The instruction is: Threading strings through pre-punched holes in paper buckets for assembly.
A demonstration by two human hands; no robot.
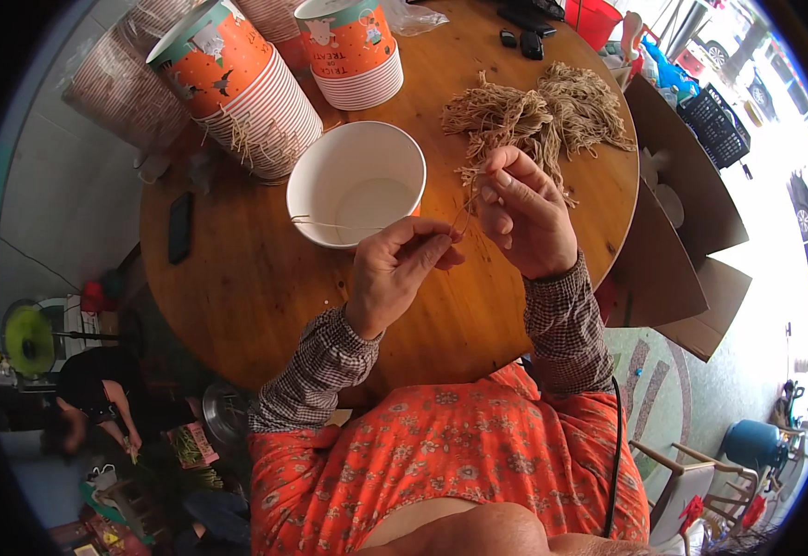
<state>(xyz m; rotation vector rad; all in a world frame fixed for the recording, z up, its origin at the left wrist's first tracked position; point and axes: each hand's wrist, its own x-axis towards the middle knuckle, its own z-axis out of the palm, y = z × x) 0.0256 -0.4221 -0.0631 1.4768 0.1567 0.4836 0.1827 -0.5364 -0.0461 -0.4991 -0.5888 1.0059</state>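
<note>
My left hand (397, 276) is closed in a pinch on a thin tan paper cord (343, 225), whose free end stretches left across the near rim of a white paper bucket (330, 171). Slightly higher and to the right, my right hand (531, 215) pinches the same cord between thumb and fingertips, and a bent length of it runs between both hands. The bucket stands upright on the round wooden table (265, 306), just beyond my left hand. A loose heap of tan paper cords (534, 111) lies past my right hand.
Tall stacks of orange-and-teal paper buckets (237, 79) stand at the far left, cords hanging on one. A dark phone (179, 228) rests near the table's left edge. An open cardboard box (663, 241) sits right of the table. Another person (98, 389) bends over at the lower left.
</note>
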